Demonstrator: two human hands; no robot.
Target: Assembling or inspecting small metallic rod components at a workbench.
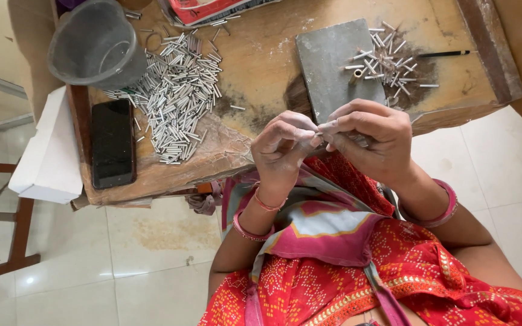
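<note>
My left hand [282, 151] and my right hand [370, 139] meet fingertip to fingertip just in front of a low wooden bench [261, 66]. Between the pinched fingers is a small thin metal piece [320, 130], mostly hidden. A big heap of short silver metal tubes [179, 96] lies on the bench to the left. A smaller scatter of tubes [388, 60] lies to the right, beside a grey stone slab [333, 60].
A grey plastic bowl [95, 42] stands at the bench's far left corner. A black phone [112, 143] lies near the left edge, next to a white block [49, 151]. A thin dark rod [443, 54] rests at the right. Tiled floor [122, 265] lies below.
</note>
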